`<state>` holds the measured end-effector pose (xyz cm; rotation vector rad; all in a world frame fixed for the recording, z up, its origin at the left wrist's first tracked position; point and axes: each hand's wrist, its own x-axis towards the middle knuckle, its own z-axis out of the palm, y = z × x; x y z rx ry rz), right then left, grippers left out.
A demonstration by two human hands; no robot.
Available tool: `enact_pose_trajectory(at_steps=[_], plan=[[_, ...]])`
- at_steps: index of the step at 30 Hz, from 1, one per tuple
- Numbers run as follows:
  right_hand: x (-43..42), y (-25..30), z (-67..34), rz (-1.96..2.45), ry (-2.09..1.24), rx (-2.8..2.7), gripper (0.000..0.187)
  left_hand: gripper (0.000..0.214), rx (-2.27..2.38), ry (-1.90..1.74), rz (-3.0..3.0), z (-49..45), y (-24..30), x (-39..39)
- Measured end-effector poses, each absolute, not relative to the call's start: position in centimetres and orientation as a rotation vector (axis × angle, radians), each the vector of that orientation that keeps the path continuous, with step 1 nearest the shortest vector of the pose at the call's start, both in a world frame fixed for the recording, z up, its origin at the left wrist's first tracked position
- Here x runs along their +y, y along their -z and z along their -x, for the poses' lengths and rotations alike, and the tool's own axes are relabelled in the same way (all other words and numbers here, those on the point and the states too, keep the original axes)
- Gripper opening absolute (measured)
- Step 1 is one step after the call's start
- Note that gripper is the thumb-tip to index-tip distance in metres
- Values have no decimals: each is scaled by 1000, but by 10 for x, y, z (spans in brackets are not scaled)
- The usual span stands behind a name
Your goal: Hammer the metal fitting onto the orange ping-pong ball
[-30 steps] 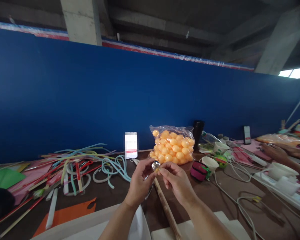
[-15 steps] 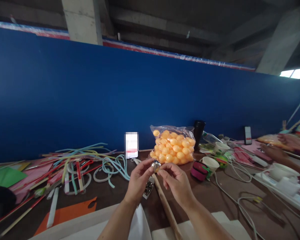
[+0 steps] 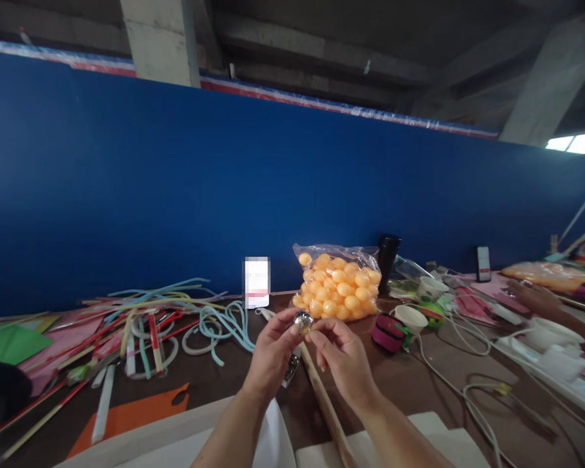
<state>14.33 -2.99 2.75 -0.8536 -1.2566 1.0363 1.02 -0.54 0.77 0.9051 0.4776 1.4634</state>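
A small shiny silver ball (image 3: pixel 303 321), too small to make out in detail, is held up in front of the table. My left hand (image 3: pixel 272 354) pinches it between thumb and fingertips. From the other side, the closed fingertips of my right hand (image 3: pixel 344 357) touch its lower right edge. Just below the ball stands a small box (image 3: pixel 291 369) of dark shiny pieces, partly covered by my left hand. A wooden stick (image 3: pixel 325 406) runs between my forearms. Behind my hands sits a clear bag of orange balls (image 3: pixel 338 286).
Coloured tubes (image 3: pixel 224 325) and sticks lie tangled at left, near an orange sheet (image 3: pixel 131 419). At right are a purple pouch (image 3: pixel 388 333), a paper cup (image 3: pixel 410 320), cables and a power strip (image 3: pixel 556 377). A co-worker's hand (image 3: pixel 531 299) is at far right. A blue partition (image 3: pixel 273 182) stands behind.
My hands stay almost in place around the silver ball, which turns slightly. At far right, one of the co-worker's hands has left the orange bag.
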Motion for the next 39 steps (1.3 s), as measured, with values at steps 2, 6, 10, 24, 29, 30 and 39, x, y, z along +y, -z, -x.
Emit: enact_pose_trajectory(at_steps=[2, 6, 10, 24, 29, 30, 39], plan=[[-30, -27, -143, 855, -1044, -1244, 19, 33, 470, -1463, -898, -11, -8, -6], [-30, -27, -141, 858, -1054, -1231, 20, 31, 431, -1462, -870, -11, -8, -5], [-30, -28, -140, 863, -1060, -1224, 22, 30, 433, -1472, -867, -11, -8, -5], [-31, -29, -140, 870, -1066, -1222, 24, 30, 454, -1480, -873, -11, -8, -5], [-32, -30, -139, 866, -1070, -1235, 24, 29, 455, -1474, -872, -11, -8, -5], [-32, -30, -139, 864, -1070, -1238, 23, 29, 455, -1475, -872, -11, -8, -5], [-30, -25, -140, 835, -1066, -1273, 23, 31, 436, -1463, -853, -12, -11, -7]])
